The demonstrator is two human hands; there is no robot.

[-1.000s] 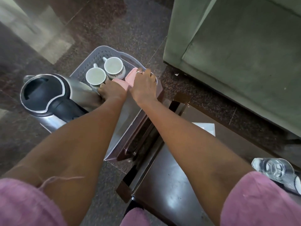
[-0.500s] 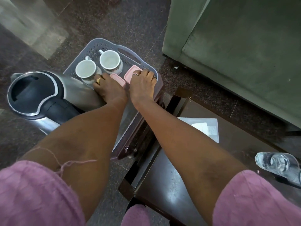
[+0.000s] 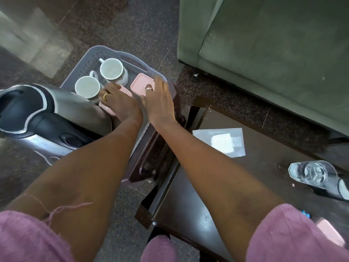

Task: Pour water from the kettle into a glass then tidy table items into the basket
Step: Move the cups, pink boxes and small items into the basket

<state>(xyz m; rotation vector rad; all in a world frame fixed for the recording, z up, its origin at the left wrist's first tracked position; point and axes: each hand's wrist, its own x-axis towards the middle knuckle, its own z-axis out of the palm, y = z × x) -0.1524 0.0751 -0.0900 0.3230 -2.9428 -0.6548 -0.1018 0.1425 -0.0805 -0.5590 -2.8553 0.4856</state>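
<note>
We look down on a dark speckled stone floor (image 3: 120, 29), with a paler, glossy patch of light (image 3: 35, 44) at ten o'clock. A grey-green sofa (image 3: 273, 53) fills one to two o'clock. A dark brown wooden table (image 3: 188, 208) sits at five o'clock, its top shiny.

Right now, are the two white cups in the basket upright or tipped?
Upright: both white cups stand in the grey basket, round open mouths facing up.

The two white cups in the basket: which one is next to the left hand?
The nearer white cup, beside the kettle; the left hand has its fingers right by its rim. The farther cup, with the patterned band, stands clear of both hands.
</note>
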